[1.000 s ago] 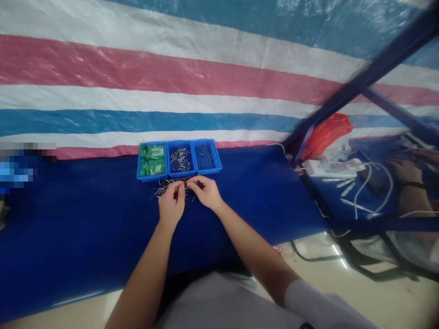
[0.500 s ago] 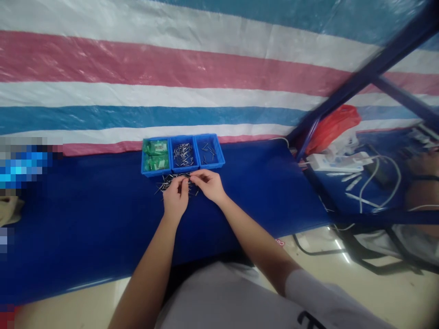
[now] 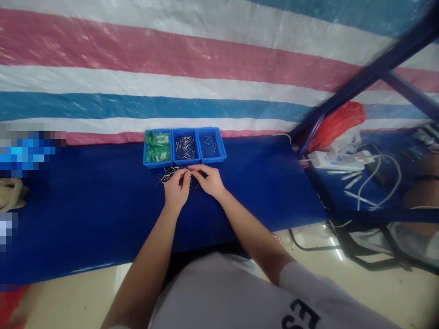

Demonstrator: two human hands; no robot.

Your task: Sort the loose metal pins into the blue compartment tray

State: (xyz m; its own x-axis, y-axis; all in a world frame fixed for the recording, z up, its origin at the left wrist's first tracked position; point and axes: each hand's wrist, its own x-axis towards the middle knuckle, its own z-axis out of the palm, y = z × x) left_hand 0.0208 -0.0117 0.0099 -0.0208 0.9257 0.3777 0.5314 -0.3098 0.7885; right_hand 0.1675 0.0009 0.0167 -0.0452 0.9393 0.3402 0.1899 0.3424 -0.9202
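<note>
My left hand (image 3: 177, 188) and my right hand (image 3: 210, 181) meet fingertip to fingertip over a loose pile of thin metal pieces (image 3: 166, 175) on the blue table. Both hands have their fingers pinched together; whatever is between them is too small to make out. Just behind the pile, three blue bins stand side by side. Green packets (image 3: 158, 147) fill the left bin (image 3: 147, 163), many short metal pieces (image 3: 185, 147) lie in the middle bin (image 3: 187, 161), and several thin pieces lie in the right bin (image 3: 218, 159).
Striped sheeting (image 3: 171, 82) hangs behind the blue table (image 3: 103, 210). At the right are a dark blue frame (image 3: 356, 82), a red bag (image 3: 343, 123), a white power strip (image 3: 329, 160) with cables, and part of another person's arm (image 3: 420, 194). A beige object (image 3: 10, 194) lies far left.
The camera view has shifted slightly, so the bins and table sit higher in the picture. Both hands remain together over the pile, with little visible change in their pose.
</note>
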